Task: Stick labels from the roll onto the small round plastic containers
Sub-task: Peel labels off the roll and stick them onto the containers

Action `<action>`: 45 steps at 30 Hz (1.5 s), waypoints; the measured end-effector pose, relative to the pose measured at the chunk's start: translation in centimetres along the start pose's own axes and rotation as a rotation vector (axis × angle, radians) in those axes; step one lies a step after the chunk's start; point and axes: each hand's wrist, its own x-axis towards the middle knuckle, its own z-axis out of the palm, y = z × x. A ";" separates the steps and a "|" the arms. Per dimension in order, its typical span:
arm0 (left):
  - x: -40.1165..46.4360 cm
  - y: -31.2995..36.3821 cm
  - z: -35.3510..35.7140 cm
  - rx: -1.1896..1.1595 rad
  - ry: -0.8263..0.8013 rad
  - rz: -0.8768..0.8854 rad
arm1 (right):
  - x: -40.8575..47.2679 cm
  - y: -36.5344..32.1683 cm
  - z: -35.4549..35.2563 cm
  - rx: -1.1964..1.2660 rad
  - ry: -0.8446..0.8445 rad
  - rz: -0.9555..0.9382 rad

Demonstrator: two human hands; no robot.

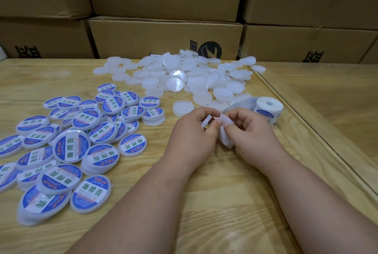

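The left hand (193,131) pinches a small clear container (205,122) on edge between thumb and fingers, its rim tilted up and to the right. The right hand (250,129) grips the backing strip (226,134) just beside it, the strip trailing back to the label roll (268,109) on the wooden table (214,192).

On the wooden table (204,202), the labelled containers (67,149) are lying heaped at the left, while the unlabelled containers (184,78) are piling up behind centre. The label roll (268,108) is sitting at the right, just behind the right hand (251,131), with the left hand (192,133) beside it. Stacked cardboard boxes (165,35) are standing behind the table.
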 end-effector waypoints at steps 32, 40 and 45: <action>0.3 -0.1 -0.1 -0.081 0.135 -0.093 | 0.6 0.5 -0.1 0.058 0.188 0.025; 0.3 0.1 -0.5 -0.236 0.230 -0.153 | 0.6 0.3 -0.4 0.084 0.377 0.039; 0.2 0.3 -0.4 -0.230 0.223 -0.154 | 0.3 0.1 -0.1 0.063 0.362 0.034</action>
